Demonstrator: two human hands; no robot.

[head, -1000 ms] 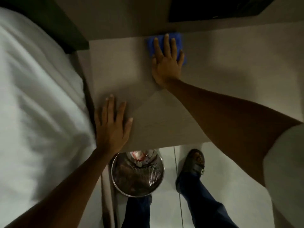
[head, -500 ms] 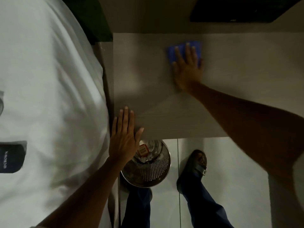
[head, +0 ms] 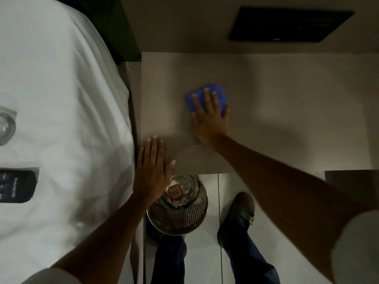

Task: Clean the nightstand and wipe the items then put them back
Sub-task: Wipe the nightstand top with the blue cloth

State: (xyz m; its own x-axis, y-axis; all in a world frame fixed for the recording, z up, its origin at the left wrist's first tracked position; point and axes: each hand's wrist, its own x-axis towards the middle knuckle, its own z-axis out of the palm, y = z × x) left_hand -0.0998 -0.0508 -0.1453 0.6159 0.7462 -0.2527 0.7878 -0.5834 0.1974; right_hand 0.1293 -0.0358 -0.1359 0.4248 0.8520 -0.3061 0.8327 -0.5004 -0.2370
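The nightstand top (head: 276, 103) is a bare beige surface below me. A blue cloth (head: 220, 94) lies flat on it near its middle, and my right hand (head: 209, 117) presses down on the cloth with fingers spread. My left hand (head: 152, 169) rests flat on the nightstand's near left corner, holding nothing. On the white bed (head: 61, 99) to the left lie a glass object (head: 6, 126) and a dark rectangular item with white print (head: 16, 186), both cut off by the frame edge.
A perforated metal waste bin (head: 180, 212) with scraps inside stands on the floor under the nightstand's front edge, beside my feet (head: 240, 214). A dark panel (head: 287, 23) is set in the wall behind. A dark piece of furniture (head: 352, 181) shows at right.
My right hand has drawn the blue cloth from the nightstand's back edge toward the middle. The view has shifted, bringing the items on the bed into sight. My left hand stays at the corner.
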